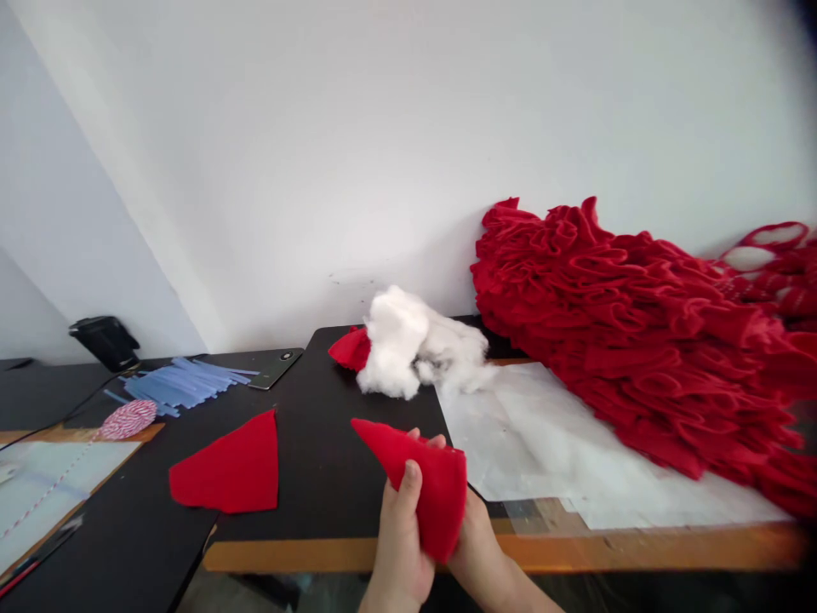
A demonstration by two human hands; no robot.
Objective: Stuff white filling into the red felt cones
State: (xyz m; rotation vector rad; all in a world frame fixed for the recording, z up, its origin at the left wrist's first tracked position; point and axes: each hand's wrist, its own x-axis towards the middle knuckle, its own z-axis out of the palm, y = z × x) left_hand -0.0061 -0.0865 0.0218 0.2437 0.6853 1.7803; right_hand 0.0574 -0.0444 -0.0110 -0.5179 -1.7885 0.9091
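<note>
A red felt cone (442,494) is held above the table's front edge, its narrow tip pointing up and left and its wide end to the right. My left hand (401,532) grips its near side, the thumb pressed on the felt. Behind the wide end, my right hand (476,536) is wrapped round the cone, most of its fingers hidden by the felt. Beyond the cone lies a heap of white stuffing (408,340), with another red felt piece (350,348) partly under it. Further left, a flat red felt piece (236,468) rests on the black table (319,477).
A tall pile of red felt pieces (613,323) leans along the wall on white sheets (511,434). At left are blue strips (179,383), a phone (277,369), a ball of red-and-white twine (128,419) and a black object (105,340).
</note>
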